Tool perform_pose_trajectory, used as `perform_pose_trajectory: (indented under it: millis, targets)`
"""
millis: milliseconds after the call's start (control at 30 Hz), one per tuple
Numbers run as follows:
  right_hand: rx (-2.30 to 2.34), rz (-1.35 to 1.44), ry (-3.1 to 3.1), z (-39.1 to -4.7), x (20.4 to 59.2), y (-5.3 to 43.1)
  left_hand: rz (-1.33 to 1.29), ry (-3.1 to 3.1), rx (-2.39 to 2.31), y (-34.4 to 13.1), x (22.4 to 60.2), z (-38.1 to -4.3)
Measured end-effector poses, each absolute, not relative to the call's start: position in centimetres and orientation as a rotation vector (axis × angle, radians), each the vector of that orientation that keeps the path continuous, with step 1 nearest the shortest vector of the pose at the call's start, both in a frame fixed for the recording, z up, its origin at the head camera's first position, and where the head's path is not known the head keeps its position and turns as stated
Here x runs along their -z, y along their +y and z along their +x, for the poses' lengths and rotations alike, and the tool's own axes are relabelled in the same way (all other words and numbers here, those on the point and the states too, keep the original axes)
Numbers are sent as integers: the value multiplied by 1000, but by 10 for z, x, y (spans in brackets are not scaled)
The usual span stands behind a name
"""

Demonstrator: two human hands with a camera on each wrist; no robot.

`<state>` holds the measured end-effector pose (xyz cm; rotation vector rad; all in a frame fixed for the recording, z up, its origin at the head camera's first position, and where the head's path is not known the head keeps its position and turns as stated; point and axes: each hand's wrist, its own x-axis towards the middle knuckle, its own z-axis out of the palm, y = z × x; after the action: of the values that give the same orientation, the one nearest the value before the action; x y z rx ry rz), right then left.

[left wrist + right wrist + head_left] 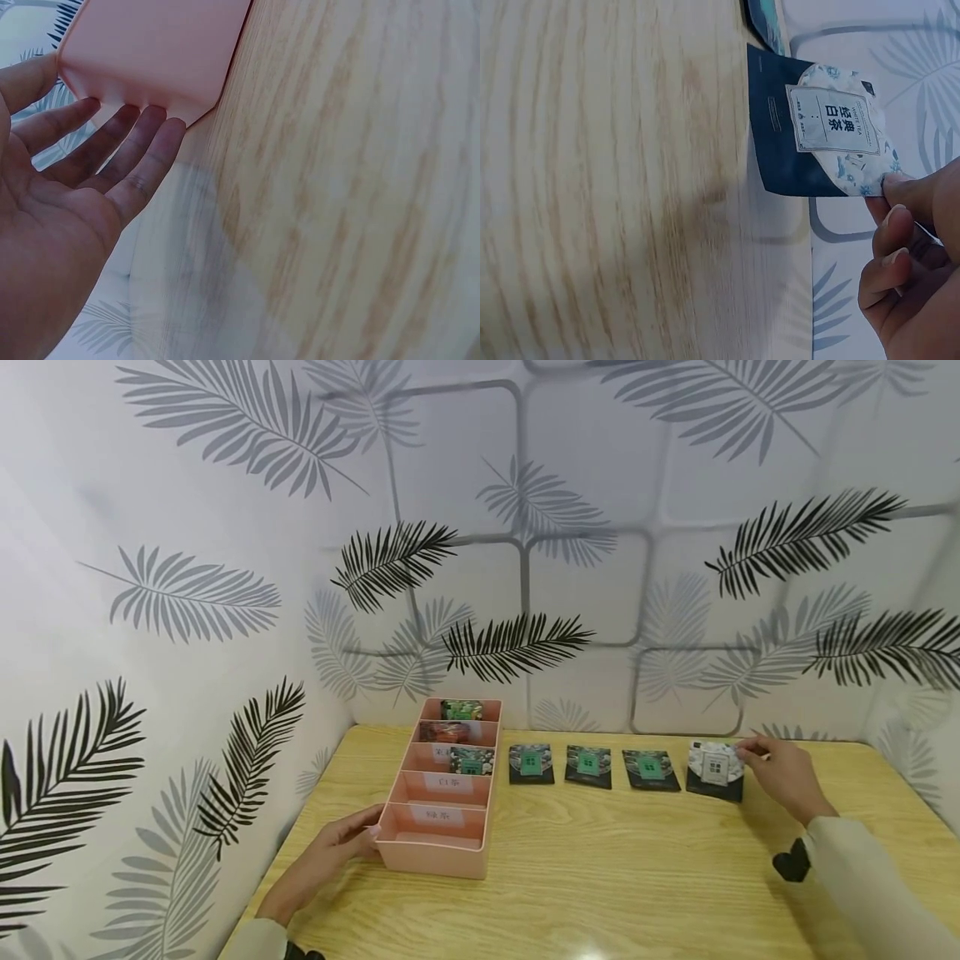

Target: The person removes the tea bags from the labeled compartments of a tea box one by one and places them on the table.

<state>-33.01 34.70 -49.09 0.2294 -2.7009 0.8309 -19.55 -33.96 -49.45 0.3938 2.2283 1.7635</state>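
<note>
My left hand (330, 858) holds a pink divided box (431, 860) at its near left corner, thumb at the rim. In the left wrist view the fingertips (174, 129) meet the box's wall. Thumb and forefinger of my right hand (783, 777) pinch one corner of a white-and-dark tea sachet (716, 770), printed "WHITE TEA" in the right wrist view. That sachet is the rightmost in a row with three dark sachets bearing green labels: one (531, 763), another (588, 765) and a third (651, 769).
Sachets lie in the box's rear compartments: a green one (461, 710), a red one (445, 732) and a dark green one (472, 762). Label cards show in the near compartments. The wooden table (600, 877) meets a leaf-patterned wall (585, 585) behind and at left.
</note>
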Motion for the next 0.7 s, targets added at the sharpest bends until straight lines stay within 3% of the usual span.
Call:
perform_pose_trajectory:
  millis: [700]
  targets:
    - [-883, 148, -2797, -353, 514, 354, 413, 2254, -1775, -340, 495, -194]
